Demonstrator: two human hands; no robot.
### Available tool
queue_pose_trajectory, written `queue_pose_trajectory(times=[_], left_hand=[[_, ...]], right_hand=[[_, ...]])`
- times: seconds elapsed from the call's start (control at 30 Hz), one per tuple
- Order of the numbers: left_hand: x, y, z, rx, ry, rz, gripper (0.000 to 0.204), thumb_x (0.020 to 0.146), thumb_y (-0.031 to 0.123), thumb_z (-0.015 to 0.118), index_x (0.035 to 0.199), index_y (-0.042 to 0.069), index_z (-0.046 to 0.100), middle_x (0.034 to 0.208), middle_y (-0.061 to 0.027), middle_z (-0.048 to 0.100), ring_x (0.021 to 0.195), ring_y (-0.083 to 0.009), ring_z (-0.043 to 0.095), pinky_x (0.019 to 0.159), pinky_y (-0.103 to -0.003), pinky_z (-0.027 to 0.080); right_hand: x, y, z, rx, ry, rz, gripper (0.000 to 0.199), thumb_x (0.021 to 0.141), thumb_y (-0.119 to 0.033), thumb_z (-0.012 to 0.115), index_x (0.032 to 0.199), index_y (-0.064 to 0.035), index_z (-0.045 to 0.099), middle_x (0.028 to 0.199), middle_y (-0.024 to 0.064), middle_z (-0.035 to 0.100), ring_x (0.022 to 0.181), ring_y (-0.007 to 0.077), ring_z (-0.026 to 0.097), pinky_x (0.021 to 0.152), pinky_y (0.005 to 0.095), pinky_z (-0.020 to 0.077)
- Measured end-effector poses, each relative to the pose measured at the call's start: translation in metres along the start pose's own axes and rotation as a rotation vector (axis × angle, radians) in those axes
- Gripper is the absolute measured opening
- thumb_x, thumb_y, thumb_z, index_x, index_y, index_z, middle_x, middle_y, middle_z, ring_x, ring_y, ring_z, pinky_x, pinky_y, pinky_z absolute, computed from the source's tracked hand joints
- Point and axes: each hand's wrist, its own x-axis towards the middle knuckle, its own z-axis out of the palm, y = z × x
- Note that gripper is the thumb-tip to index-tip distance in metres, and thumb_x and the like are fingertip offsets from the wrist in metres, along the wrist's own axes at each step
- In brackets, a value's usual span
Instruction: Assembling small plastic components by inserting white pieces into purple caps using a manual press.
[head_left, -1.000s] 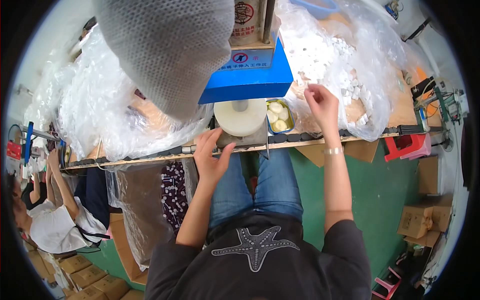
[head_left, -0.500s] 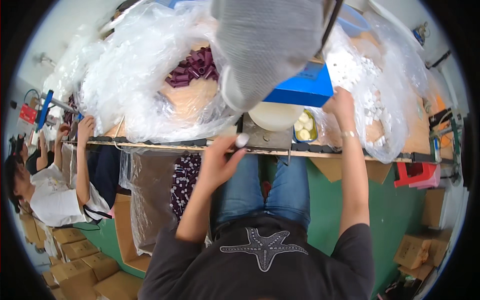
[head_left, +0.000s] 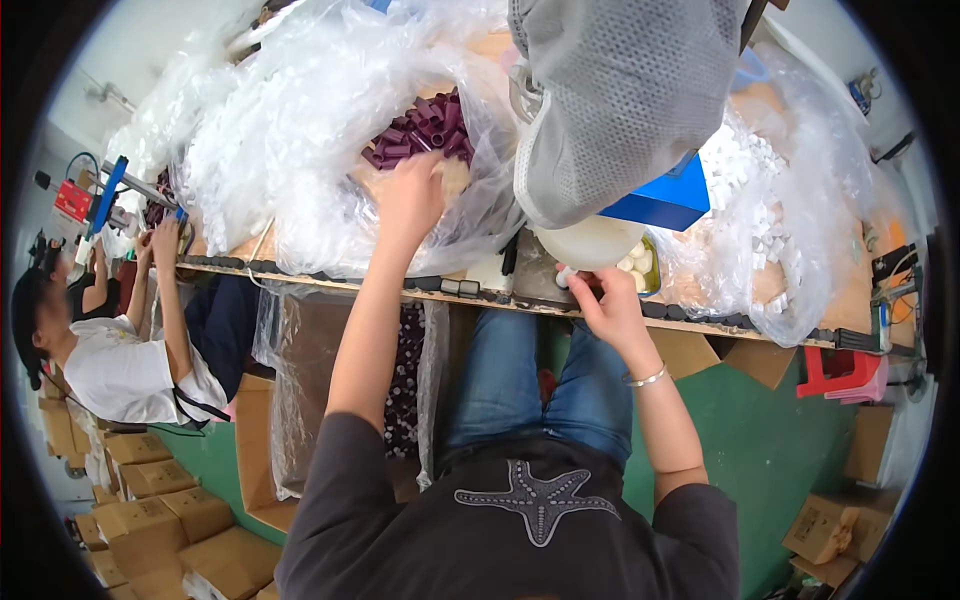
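My left hand point(head_left: 410, 203) reaches over the bench to the near edge of a heap of short purple tubes point(head_left: 425, 128). Its fingertips are partly hidden, and whether they grip a tube does not show. My right hand point(head_left: 615, 312) is closed at the bench's front edge, pinching a small white cap-like piece point(head_left: 566, 276) between thumb and fingers above a metal plate point(head_left: 537, 278). Just behind it is a pale rounded part point(head_left: 590, 243) below a blue box-shaped body point(head_left: 672, 196). Beside that hand sits a small yellow-edged dish point(head_left: 655, 275) of round cream pieces.
Clear plastic sheeting point(head_left: 300, 150) surrounds the tubes; more lies around white pieces point(head_left: 745, 165) at right. Grey mesh fabric point(head_left: 630, 100) blocks the upper middle. Below the bench stands a lined carton point(head_left: 335, 390) of purple-and-white parts. A co-worker point(head_left: 130, 350) works at left.
My left hand has left the front edge, where it held a small white piece, and gone to the purple tubes. My right hand came from the white pieces toward the plate. The view shifted.
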Motion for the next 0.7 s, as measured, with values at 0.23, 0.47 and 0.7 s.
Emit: queue_pose_trajectory(times=[0.23,0.47,0.7], left_hand=[[0.024,-0.052,0.088,0.127,-0.187,0.022,0.037,0.068,0.007,0.070,0.103,0.000,0.061,0.097,-0.0154,0.064,0.090,-0.0360,0.057,0.081,-0.042,0.049],[-0.022,-0.037,0.027,-0.511,-0.188,-0.201,0.036,0.069,-0.001,0.071,0.104,0.007,0.067,0.091,-0.0108,0.066,0.091,-0.0280,0.059,0.080,-0.038,0.048],[-0.036,0.046,-0.033,-0.586,-0.107,-0.002,0.042,0.074,-0.006,0.068,0.113,0.005,0.063,0.101,-0.0073,0.067,0.089,-0.0239,0.060,0.085,-0.033,0.047]], right_hand=[[0.002,-0.008,-0.002,-0.193,-0.035,-0.081,0.009,0.085,-0.005,0.064,0.089,0.0011,0.059,0.070,0.0160,0.060,0.062,0.0337,0.059,0.058,0.0392,0.0455],[0.006,-0.008,-0.008,-0.285,-0.154,-0.131,0.012,0.084,-0.005,0.063,0.095,0.0005,0.061,0.085,0.0201,0.062,0.078,0.0388,0.061,0.067,0.0436,0.0481],[-0.005,-0.012,-0.007,-0.298,-0.029,-0.161,0.018,0.084,-0.005,0.065,0.100,0.0004,0.059,0.089,0.0183,0.060,0.080,0.0363,0.059,0.068,0.0416,0.0478]])
